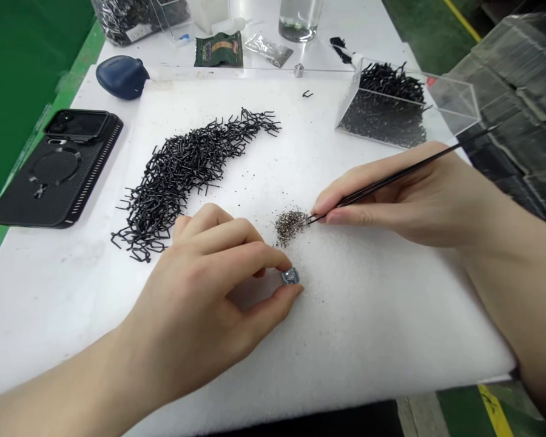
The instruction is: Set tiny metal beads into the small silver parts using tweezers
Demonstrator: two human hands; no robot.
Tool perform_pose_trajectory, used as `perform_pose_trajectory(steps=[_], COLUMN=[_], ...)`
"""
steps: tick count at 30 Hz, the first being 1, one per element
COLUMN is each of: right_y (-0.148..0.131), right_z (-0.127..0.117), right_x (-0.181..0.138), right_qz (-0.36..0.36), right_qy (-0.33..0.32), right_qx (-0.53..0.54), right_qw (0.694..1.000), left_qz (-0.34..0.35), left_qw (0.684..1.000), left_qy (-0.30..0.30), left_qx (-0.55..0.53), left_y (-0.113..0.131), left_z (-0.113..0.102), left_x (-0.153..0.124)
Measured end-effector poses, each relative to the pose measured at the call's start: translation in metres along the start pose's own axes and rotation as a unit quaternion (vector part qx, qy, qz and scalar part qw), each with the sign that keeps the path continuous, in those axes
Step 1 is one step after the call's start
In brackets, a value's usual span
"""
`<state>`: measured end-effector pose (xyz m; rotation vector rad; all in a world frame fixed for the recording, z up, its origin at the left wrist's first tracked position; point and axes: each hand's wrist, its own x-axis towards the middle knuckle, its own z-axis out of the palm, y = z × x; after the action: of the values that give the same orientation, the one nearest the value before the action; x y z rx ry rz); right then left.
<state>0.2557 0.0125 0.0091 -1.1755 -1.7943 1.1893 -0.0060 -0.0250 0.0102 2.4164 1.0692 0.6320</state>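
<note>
Between thumb and forefinger, my left hand (209, 285) pinches a small grey metal part (290, 276) just above the white foam sheet (368, 315). My right hand (404, 194) grips a pair of thin black tweezers (391, 179) like a pen. The tweezer tips touch the right edge of a little heap of tiny shiny grains (290, 227), too small to name. Beyond my left hand lies a long curved pile of black bent wire-like pieces (191, 158).
A clear box (382, 112) of black pieces lies at the back right. On the left are a black phone (57, 167) and a blue rounded object (122, 77). At the back are a green packet (219, 50), a small clear bag (268, 50) and a glass (300, 21).
</note>
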Motion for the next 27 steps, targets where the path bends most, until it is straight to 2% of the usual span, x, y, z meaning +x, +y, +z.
perform_pose_trajectory(steps=[10,22,27], right_y=[0.0017,0.0046,0.0033], right_z=[-0.0022,-0.0019,-0.0013], right_x=[-0.0009,-0.0002,-0.0019], right_qz=[-0.01,-0.003,-0.002], right_qy=[0.005,0.004,-0.003], right_qx=[-0.022,-0.012,-0.013], right_qw=[1.0,1.0,1.0], left_qz=[-0.001,0.008,0.005], left_qw=[1.0,1.0,1.0], left_qy=[-0.002,0.022,0.006], left_qx=[-0.001,-0.02,-0.017], left_y=[-0.0006,-0.0038,-0.0024], left_z=[0.0018,0.0057,0.0057], left_x=[0.0024,-0.0019,0.0006])
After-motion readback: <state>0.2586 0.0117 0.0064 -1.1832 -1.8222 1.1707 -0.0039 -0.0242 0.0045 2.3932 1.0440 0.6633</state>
